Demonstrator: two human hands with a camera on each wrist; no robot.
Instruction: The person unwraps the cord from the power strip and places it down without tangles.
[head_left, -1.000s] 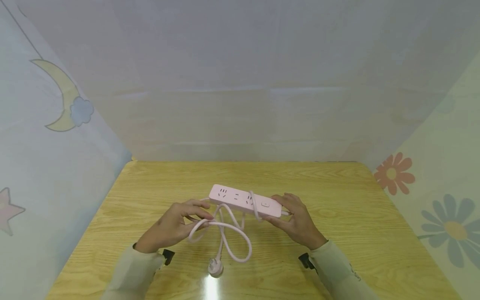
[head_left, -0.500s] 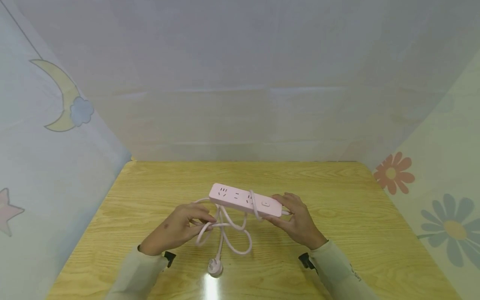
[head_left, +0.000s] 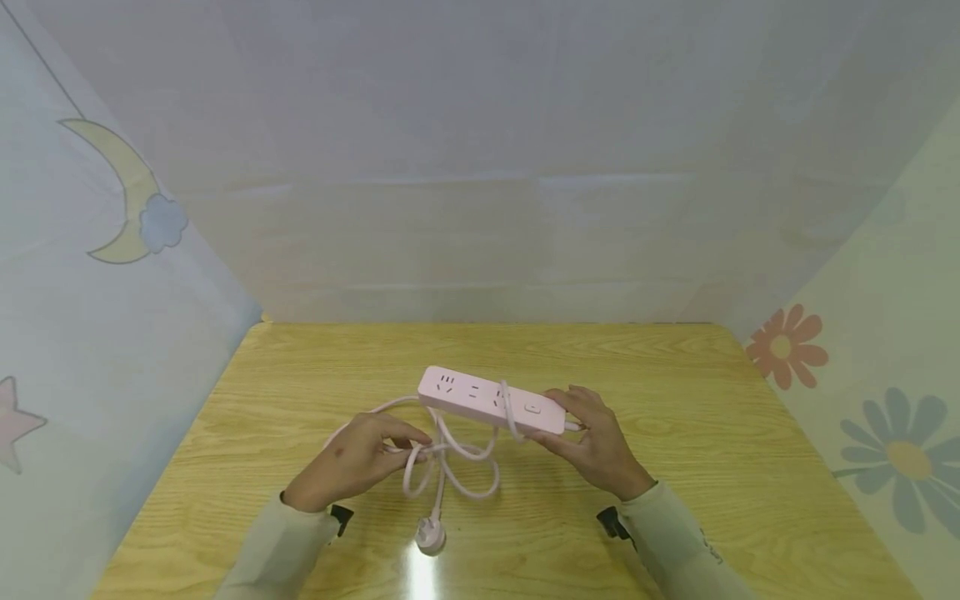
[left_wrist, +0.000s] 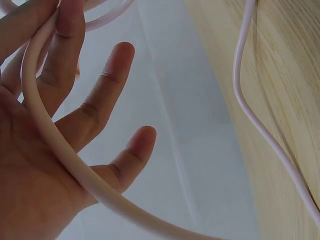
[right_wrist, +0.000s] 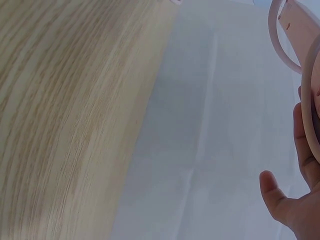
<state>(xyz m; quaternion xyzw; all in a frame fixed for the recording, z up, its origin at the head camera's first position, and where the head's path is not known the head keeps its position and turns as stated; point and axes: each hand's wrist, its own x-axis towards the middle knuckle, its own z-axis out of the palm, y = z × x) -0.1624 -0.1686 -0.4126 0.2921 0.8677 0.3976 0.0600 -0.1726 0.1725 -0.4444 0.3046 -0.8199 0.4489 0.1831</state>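
A pink power strip (head_left: 471,395) slants across the middle of the head view, one turn of its cord wrapped round it near the switch. My right hand (head_left: 594,446) grips its right end between thumb and fingers. Left of the strip, my left hand (head_left: 363,457) pinches the looped pink cord (head_left: 474,496) between thumb and fingertips. In the left wrist view the cord (left_wrist: 75,167) crosses the palm, while the ring and little fingers (left_wrist: 134,155) stay extended. The three-pin plug (head_left: 431,534) lies below the loops, near the front of the table.
The wood-grain table (head_left: 637,358) spreads under both hands. A pale cloth wall (head_left: 480,250) stands behind it, with printed side walls (head_left: 862,375) at left and right. A stretch of cord (left_wrist: 272,142) runs along the tabletop in the left wrist view.
My left hand has shifted slightly right and down. The loops beneath the strip have drawn smaller, and more cord shows behind the left hand. The right hand and strip have barely moved.
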